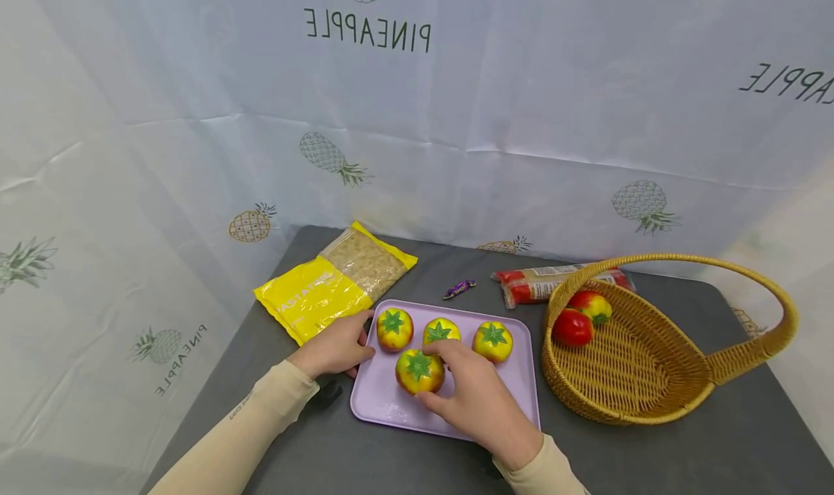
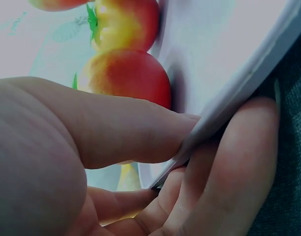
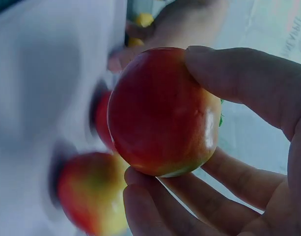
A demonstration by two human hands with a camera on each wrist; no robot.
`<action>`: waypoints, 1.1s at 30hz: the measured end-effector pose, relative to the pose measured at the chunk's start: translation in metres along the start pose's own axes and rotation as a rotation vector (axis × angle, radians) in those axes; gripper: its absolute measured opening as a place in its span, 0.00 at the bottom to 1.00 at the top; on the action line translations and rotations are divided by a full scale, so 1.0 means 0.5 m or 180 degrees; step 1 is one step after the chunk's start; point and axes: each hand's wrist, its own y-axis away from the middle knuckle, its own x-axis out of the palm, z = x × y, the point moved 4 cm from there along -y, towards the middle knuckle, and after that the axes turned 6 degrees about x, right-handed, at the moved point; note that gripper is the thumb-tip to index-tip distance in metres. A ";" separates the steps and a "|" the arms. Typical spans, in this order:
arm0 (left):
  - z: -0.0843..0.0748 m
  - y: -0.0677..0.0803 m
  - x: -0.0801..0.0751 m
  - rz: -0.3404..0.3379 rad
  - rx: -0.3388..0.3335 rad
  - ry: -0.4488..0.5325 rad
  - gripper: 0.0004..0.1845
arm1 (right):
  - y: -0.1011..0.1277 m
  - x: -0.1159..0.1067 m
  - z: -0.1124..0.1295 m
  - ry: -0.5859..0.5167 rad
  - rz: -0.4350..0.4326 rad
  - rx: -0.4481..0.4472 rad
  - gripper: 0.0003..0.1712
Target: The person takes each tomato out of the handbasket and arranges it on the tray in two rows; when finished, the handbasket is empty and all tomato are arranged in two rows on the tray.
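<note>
1. Curtain (image 1: 521,155): behind my table; pineapple drawings. The word "PINEAPPLE" is printed on it, reading mirror-reversed in my head view; at the right edge it is cut off.
2. Table (image 1: 313,466): dark grey; supports all items below.
3. Basket (image 1: 606,368): woven, with an arched handle; stands to the right of the tray. Contains a red fruit (image 1: 573,330) and a red-and-yellow one.
4. Tray (image 1: 374,401): lilac, directly in front of me; bears the yellow fruits.
5. Left sleeve (image 1: 260,408): beige; carries small dark lettering, illegible.
6. Bag (image 1: 335,285): yellow with a clear section; lies beyond my left hand. White lettering appears to read "ASTATINE"; the beginning is unclear.
7. Red packs (image 1: 537,285): behind the basket, partly hidden by it; label print too small to read.
8. Right hand (image 1: 478,394): my thumb and fingers grip the front fruit (image 1: 417,372), over the tray.
9. Left hand (image 1: 337,347): pinches the tray's left edge, thumb above, fingers beneath.
10. Three other yellow fruits (image 1: 493,341): in a row behind the gripped one.
11. Sweet (image 1: 460,289): purple wrapper, just behind the tray; its marking is illegible.
</note>
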 end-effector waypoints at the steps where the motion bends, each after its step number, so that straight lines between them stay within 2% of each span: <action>1: -0.001 0.000 -0.001 0.0001 -0.0003 -0.0004 0.42 | -0.002 0.008 0.001 -0.0017 0.0056 -0.0016 0.36; 4: -0.004 -0.001 -0.003 0.0001 0.0009 -0.0016 0.42 | -0.009 0.028 0.004 -0.0056 0.0170 -0.0040 0.35; 16: -0.004 -0.003 -0.005 0.0024 -0.0001 -0.0046 0.42 | -0.025 0.074 0.013 -0.0149 0.0345 -0.0070 0.33; 25: 0.001 -0.002 -0.001 0.0008 0.0009 -0.0052 0.41 | -0.026 0.089 0.015 -0.0120 0.0238 -0.0186 0.32; 33: 0.006 0.003 0.002 0.0006 0.0051 0.0000 0.41 | -0.026 0.103 0.018 -0.0139 0.0285 -0.0144 0.34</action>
